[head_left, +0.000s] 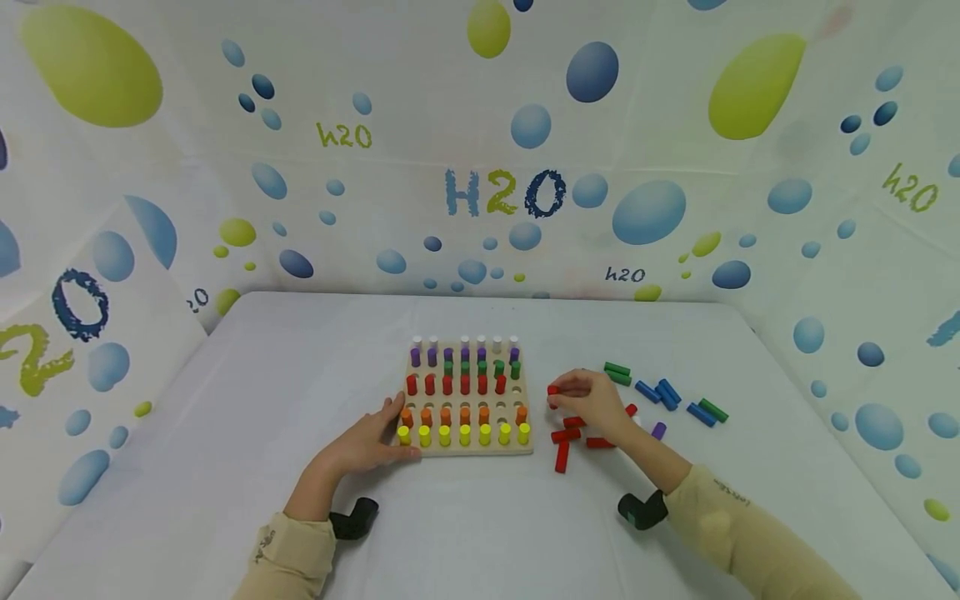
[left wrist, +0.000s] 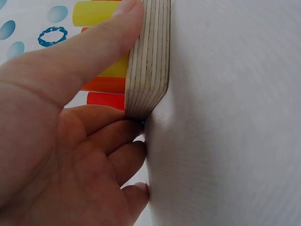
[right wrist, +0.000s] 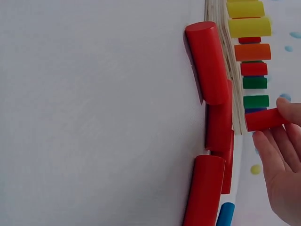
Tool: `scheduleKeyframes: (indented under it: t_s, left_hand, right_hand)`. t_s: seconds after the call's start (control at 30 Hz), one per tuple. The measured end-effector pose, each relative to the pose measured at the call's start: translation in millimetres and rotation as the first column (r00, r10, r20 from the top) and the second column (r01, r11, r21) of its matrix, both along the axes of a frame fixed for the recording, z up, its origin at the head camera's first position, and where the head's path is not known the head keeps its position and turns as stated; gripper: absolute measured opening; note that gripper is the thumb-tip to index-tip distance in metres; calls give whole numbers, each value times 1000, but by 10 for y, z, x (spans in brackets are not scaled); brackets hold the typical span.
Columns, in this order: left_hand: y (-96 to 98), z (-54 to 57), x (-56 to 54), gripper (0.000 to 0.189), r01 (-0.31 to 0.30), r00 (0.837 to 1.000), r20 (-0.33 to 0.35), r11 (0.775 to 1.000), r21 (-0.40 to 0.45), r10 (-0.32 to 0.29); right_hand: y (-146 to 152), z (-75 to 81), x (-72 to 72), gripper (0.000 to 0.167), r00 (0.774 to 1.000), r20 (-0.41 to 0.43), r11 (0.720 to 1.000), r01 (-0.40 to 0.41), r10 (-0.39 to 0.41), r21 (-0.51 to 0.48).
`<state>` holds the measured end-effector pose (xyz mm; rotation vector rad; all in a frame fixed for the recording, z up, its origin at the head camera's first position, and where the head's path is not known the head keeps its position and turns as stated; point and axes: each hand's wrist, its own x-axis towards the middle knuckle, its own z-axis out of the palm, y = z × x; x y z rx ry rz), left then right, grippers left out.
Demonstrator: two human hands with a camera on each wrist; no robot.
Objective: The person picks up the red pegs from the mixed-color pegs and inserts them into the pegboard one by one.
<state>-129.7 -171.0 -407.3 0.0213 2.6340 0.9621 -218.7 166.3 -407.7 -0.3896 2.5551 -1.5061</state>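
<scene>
Beside one pegboard [head_left: 475, 450], right hand [head_left: 597, 405] pinches one red peg [right wrist: 263, 120]

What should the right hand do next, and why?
Probably shift the held red peg left and lower it into the empty right-end hole of the red row: the right hand has it just beside the board, which the left hand holds.
</scene>
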Motion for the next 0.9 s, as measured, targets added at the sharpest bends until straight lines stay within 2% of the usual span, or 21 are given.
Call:
scheduleKeyframes:
  t_s: [0.37, 0.6, 0.9]
  left_hand:
    - [-13, -21, -14, 101, 4, 1000, -9, 1000, -4, -4]
    - [-6, 5, -15, 100, 20, 999, -33, 1000, 1, -20]
    - [2, 5, -10, 100, 10, 1000, -27, 1000, 2, -10]
  right_hand:
    - [-87, -25, -54, 25, 993, 94, 993, 83, -75, -86]
    - [-192, -21, -74, 27, 982, 167, 983, 114, -90, -144]
    - [-339, -22, -104, 28, 979, 183, 975, 124, -90, -185]
